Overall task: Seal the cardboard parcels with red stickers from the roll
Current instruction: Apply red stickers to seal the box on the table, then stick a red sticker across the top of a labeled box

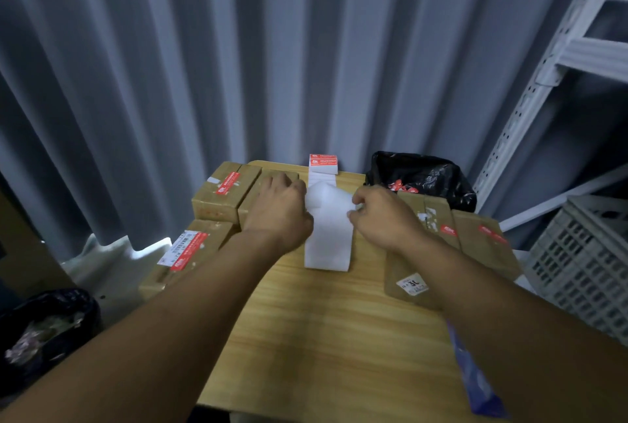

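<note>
Nearest you is the wooden table (pixel 339 337), with a blue packet (pixel 475 378) at its near right edge. Farther in, the white backing strip (pixel 328 246) runs up the middle, its loose end towards you. Your hands work on it, close together but not touching. The left hand (pixel 282 208) curls at its left edge and the right hand (pixel 384 215) pinches its right edge — the fingertips are mostly hidden, so I cannot tell whether a sticker is lifted. The left parcels (pixel 221 196) carry red stickers, and the right parcels (pixel 482 246) lean beside your right wrist. The sticker roll (pixel 323 164) stands at the far edge. You seem to be peeling a sticker — next, free it cleanly and carry it to an unsealed flap.
</note>
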